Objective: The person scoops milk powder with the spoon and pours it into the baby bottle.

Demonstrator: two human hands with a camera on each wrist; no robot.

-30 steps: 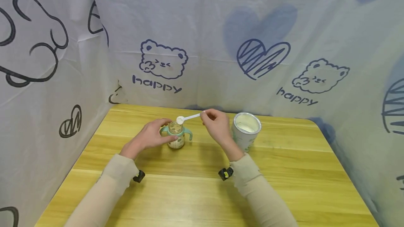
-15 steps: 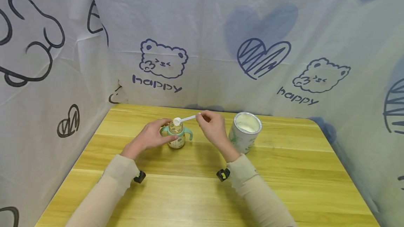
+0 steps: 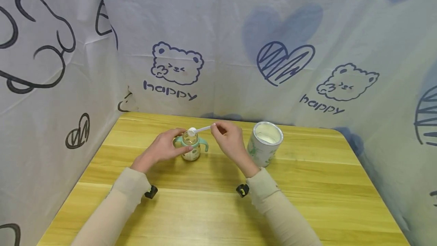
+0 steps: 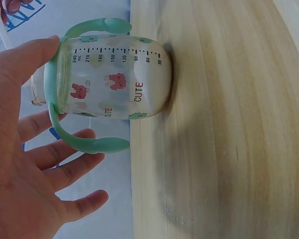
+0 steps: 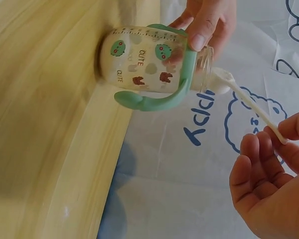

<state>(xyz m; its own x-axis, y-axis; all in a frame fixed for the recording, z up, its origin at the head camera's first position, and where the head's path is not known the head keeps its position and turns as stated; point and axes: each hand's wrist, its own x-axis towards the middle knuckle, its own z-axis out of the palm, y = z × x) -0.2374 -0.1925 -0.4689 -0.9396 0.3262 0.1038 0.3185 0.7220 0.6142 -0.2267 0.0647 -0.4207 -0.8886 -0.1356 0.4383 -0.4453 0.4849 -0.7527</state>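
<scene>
A clear baby bottle (image 3: 191, 154) with a green two-handled collar stands upright and uncapped on the table. My left hand (image 3: 164, 146) grips it round the collar between thumb and forefinger, the other fingers spread, as the left wrist view shows. Some white stuff lies in the bottle's lower part (image 4: 157, 84). My right hand (image 3: 230, 139) pinches the handle end of a white measuring scoop (image 5: 254, 107). Its bowl (image 5: 222, 80), holding white powder, is at the bottle's open mouth; whether it touches the rim I cannot tell.
An open white can (image 3: 263, 151) with pale powder inside stands just right of my right forearm. The wooden table (image 3: 324, 185) ends at a printed cloth (image 3: 225, 48) hung behind it and along the sides.
My right hand has moved a little left and down, bringing the scoop's bowl over the bottle's mouth. The left hand and bottle have stayed put.
</scene>
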